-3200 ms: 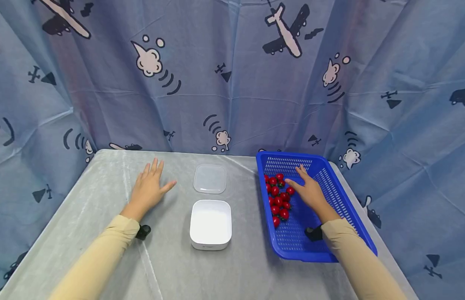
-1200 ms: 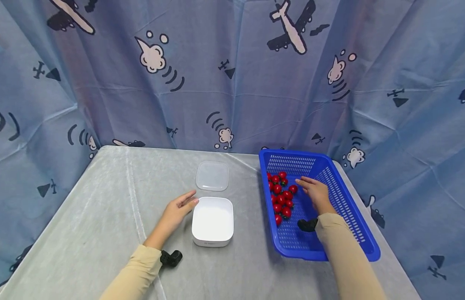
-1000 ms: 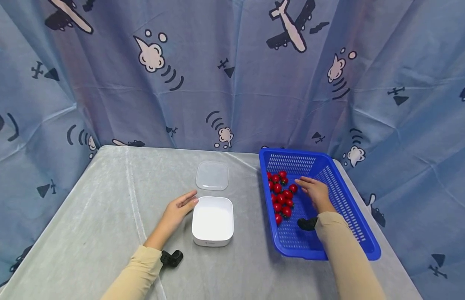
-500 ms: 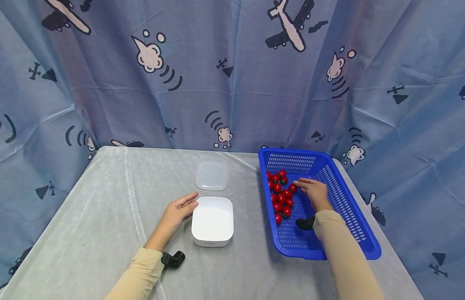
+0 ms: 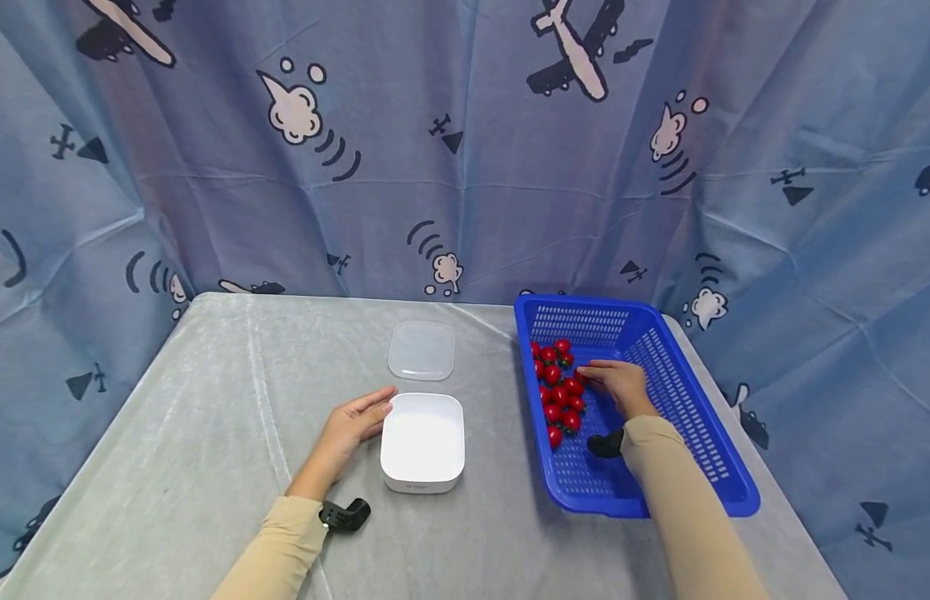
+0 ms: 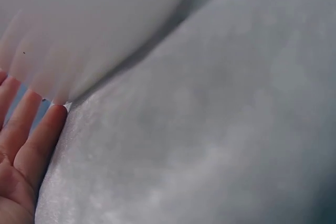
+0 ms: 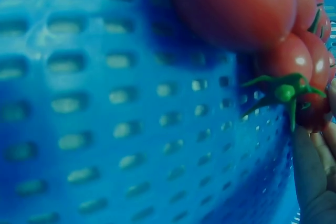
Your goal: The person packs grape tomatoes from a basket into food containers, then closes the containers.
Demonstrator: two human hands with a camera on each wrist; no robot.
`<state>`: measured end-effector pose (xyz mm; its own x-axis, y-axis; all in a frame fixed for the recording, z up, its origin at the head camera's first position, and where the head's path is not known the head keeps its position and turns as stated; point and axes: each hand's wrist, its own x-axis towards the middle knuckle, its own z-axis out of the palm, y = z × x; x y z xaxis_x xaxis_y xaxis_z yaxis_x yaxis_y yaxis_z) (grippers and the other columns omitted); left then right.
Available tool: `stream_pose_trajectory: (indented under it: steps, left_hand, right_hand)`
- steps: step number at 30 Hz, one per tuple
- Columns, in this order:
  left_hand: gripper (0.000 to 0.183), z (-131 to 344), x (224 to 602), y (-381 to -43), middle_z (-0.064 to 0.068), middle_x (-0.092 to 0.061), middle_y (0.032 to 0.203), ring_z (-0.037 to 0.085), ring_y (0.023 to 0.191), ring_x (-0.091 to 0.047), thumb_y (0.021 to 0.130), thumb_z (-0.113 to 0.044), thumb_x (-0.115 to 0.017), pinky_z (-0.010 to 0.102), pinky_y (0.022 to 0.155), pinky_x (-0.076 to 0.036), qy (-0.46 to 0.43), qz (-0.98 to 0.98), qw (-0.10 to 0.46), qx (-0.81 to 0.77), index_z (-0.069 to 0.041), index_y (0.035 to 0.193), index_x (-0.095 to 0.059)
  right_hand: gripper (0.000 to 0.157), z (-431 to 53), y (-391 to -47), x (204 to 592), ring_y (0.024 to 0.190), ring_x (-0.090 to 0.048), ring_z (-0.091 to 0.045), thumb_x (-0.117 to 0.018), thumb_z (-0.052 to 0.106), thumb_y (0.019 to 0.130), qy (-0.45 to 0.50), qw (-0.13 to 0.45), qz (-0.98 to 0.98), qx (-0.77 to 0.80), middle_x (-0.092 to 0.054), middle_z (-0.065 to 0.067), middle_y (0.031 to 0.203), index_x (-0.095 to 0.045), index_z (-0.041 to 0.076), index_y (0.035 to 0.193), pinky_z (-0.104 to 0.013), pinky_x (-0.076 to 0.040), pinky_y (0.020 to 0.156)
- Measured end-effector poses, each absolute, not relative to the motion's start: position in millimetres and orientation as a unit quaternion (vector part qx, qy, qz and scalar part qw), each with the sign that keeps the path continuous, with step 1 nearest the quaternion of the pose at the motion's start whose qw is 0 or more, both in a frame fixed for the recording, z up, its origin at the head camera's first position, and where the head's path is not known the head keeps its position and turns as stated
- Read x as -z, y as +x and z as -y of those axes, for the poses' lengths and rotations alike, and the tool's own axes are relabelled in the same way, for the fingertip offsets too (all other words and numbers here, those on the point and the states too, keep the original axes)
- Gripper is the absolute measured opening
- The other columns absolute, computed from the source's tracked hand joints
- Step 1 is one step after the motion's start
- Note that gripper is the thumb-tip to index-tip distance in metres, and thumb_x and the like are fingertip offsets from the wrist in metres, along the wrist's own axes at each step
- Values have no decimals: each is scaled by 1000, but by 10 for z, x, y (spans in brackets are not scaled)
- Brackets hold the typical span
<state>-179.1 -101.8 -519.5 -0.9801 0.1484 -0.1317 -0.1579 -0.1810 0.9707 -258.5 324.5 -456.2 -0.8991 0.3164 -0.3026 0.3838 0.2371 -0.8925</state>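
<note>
A white square container (image 5: 423, 482) stands in the middle of the table. My left hand (image 5: 347, 429) lies against its left side, fingers nearly straight; in the left wrist view the fingertips (image 6: 59, 109) touch the container's wall (image 6: 105, 30). On the right, my right hand (image 5: 621, 383) reaches into a blue plastic basket (image 5: 663, 508). Its thumb and fingers pinch a cherry tomato (image 7: 315, 113) with a green stem, mostly covered by the fingertips in the head view. Several more red cherry tomatoes (image 5: 558, 396) lie along the basket's left side.
A clear square lid (image 5: 422, 352) lies flat behind the container. A pale cloth covers the table (image 5: 172, 467). At the back hangs a blue patterned curtain (image 5: 390, 167).
My left hand has come from the far left to the container's side. Inside the basket, my right hand has moved slightly left and closed its fingertips on a cherry tomato.
</note>
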Motion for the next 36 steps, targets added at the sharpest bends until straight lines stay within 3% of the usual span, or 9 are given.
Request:
stream_pose_trajectory:
  steps: [3,7,13,20,24,26,29,33,36]
  left_hand:
    - [47,1035,5204,-1796,18,-55,144,0,104,-67,96,-12,-64,21,90,-57,-5,-636,97,-766,6,138,-54]
    - [47,1052,5210,-1795,16,-62,137,2,101,-68,96,-15,-65,22,89,-57,-4,-644,97,-759,6,137,-55]
    - [46,1046,5204,-1799,17,-63,134,2,98,-69,95,-16,-66,22,88,-57,-8,-646,104,-756,5,135,-57]
    - [43,1018,5177,-1827,14,-66,131,2,96,-69,95,-16,-66,21,87,-57,-15,-650,96,-753,4,133,-60]
    - [44,1013,5158,-1845,12,-67,129,1,96,-69,95,-17,-66,20,86,-57,-14,-654,90,-751,3,133,-60]
    - [43,1004,5158,-1858,11,-68,129,1,96,-69,95,-16,-66,21,86,-57,-16,-652,92,-753,3,133,-60]
    - [43,990,5158,-1862,11,-68,128,2,95,-69,95,-15,-66,21,86,-57,-19,-650,93,-754,3,133,-60]
    - [43,994,5155,-1825,13,-67,129,2,95,-69,95,-15,-66,22,86,-57,-19,-650,94,-754,3,133,-60]
    - [43,997,5165,-1792,11,-69,126,2,94,-69,94,-15,-66,22,86,-57,-23,-649,96,-755,4,133,-60]
  right_hand:
    - [50,-3220,-2607,4562,65,-64,3,-76,8,87,217,28,-785,580,-72,6,81,-58,-15,127,-31,-55,85]
    - [45,-3189,-2620,4550,64,-65,3,-75,3,86,205,26,-778,594,-69,11,71,-61,-18,122,-29,-58,81]
    - [53,-3188,-2588,4436,67,-68,2,-74,11,89,221,36,-769,598,-72,12,78,-55,-12,133,-41,-47,102]
    - [65,-3113,-2544,4149,69,-69,4,-77,17,87,226,38,-720,655,-68,19,71,-49,-4,143,-35,-44,103]
    - [70,-3032,-2457,3972,73,-69,6,-77,25,87,205,48,-721,660,-67,24,75,-47,2,146,-35,-39,110]
    - [72,-2991,-2392,3906,75,-69,7,-78,27,87,192,49,-729,656,-66,24,79,-47,2,146,-32,-42,108]
    - [70,-2922,-2271,3824,79,-69,6,-77,22,87,167,41,-723,669,-67,22,84,-46,-3,145,-23,-52,95]
    - [42,-2851,-2096,3768,82,-70,2,-78,20,86,142,42,-706,693,-71,20,86,-69,10,126,-19,-56,84]
    - [10,-2823,-2001,3744,83,-71,1,-79,21,86,127,53,-701,699,-72,20,87,-79,24,95,-22,-55,87]
